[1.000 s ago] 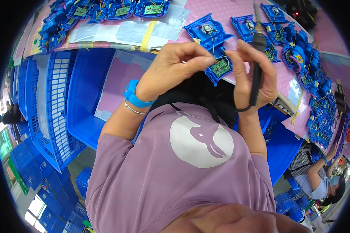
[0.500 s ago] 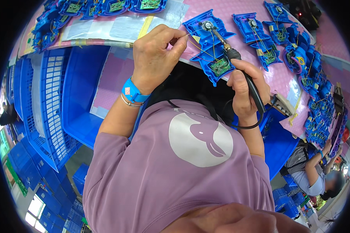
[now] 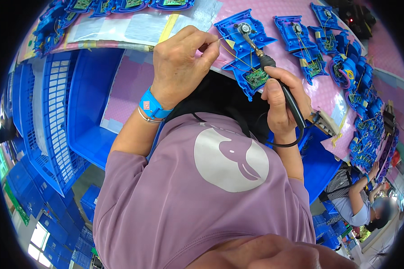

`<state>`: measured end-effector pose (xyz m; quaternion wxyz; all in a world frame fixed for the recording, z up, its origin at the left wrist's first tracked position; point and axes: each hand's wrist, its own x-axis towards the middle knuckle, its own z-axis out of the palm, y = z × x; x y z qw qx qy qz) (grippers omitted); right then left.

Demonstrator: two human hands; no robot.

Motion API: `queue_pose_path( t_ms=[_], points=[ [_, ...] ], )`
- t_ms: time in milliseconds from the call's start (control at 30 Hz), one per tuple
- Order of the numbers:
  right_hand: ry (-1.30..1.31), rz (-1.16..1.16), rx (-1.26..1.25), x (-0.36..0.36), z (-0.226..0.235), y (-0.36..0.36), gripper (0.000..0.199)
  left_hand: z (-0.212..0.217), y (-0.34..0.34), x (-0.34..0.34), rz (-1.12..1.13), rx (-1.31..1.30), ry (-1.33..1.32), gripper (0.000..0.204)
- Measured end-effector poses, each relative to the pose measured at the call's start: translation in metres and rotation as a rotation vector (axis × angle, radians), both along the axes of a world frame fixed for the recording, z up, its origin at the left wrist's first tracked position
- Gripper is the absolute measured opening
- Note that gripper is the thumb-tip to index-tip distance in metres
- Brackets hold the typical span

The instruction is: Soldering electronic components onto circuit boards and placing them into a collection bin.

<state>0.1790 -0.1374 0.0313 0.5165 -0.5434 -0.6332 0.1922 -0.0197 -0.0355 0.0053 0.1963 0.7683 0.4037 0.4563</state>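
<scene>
My left hand (image 3: 180, 60), wearing a blue wrist strap, pinches a thin strand of solder wire (image 3: 228, 36) that runs toward a small round speaker (image 3: 245, 28). Gripped in my right hand (image 3: 288, 96) is a soldering iron (image 3: 268, 62), its tip at the lower edge of the speaker; whether it touches is too small to tell. The speaker sits in one half of an opened blue plastic housing (image 3: 226, 26). In the other half, nearer me, lies a green circuit board (image 3: 256, 77). Thin yellow and red wires run between the halves.
More opened blue housings (image 3: 288, 32) with boards and wires cover the right side of the pink-matted bench, and others (image 3: 134, 3) line its far left. Blue crates (image 3: 86, 134) stand at my left. A co-worker (image 3: 361, 208) is at the right.
The soldering iron's tip has shifted slightly around the speaker's lower edge. The whole view has moved a little; both hands keep their grips.
</scene>
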Motion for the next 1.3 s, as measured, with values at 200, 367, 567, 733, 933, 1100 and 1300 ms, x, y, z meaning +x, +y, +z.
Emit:
queue_pose_path(
  t_ms=[200,367,567,733,933,1100,1300],
  points=[
    [-0.01,-0.002,-0.018,-0.002,0.006,0.001,0.02,0.0,0.0,0.0,0.0,-0.013,-0.003,0.004],
    [-0.043,0.013,-0.033,-0.003,0.012,0.002,0.02,-0.001,0.001,0.002,0.001,-0.014,-0.01,0.004],
    [0.038,0.001,0.034,0.003,0.002,-0.005,0.021,-0.001,0.003,0.001,-0.008,-0.033,-0.052,0.004],
    [0.058,-0.007,0.047,0.004,0.004,-0.004,0.021,-0.002,0.003,-0.007,0.005,-0.047,-0.034,0.004],
    [-0.005,0.053,-0.048,-0.005,0.012,0.009,0.014,-0.003,0.003,-0.008,0.02,-0.052,-0.014,0.003],
    [-0.023,0.059,-0.042,-0.004,0.005,0.013,0.015,-0.004,0.003,-0.008,0.023,-0.056,-0.011,0.003],
    [-0.047,0.07,-0.031,-0.004,0.008,0.015,0.012,-0.004,0.002,-0.008,-0.001,-0.057,0.03,0.004]
  ],
)
